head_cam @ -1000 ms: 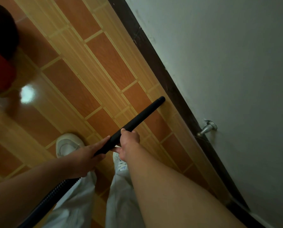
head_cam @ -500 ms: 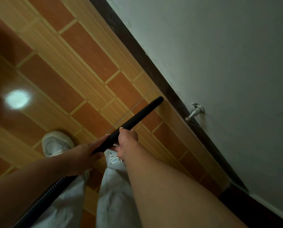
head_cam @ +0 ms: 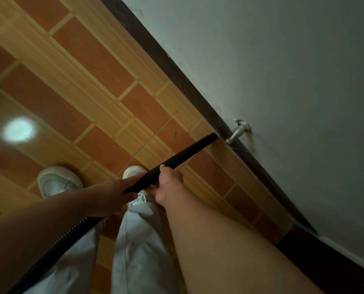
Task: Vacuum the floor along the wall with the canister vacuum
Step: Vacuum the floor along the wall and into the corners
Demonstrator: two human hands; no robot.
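Standing on a glossy orange-and-tan tiled floor (head_cam: 96,66), looking down beside a dark baseboard (head_cam: 176,66) running from top centre to lower right under a pale grey wall (head_cam: 282,60). Gripping a black vacuum wand (head_cam: 183,155) at centre frame with both hands. Right hand (head_cam: 169,183) clamped over the wand from the right, fingers curled round it, thumb tucked beneath. Left hand (head_cam: 111,194) just behind on the same tube, wrapped round its rear end, forefinger laid straight along the top. Pointing the wand up and to the right, tip just beside the baseboard and just below-left of a silver metal door stop (head_cam: 239,130) fixed low on the wall; contact between tip and tiles impossible to judge. Trailing a ribbed black hose (head_cam: 70,232) from under the left hand towards the lower left corner. Wearing pale trousers (head_cam: 138,251) and white shoes: left shoe (head_cam: 58,181) in plain view at left, right shoe (head_cam: 132,171) partly hidden beneath the wand. Bright glare spot (head_cam: 19,131) on the tiles at far left.
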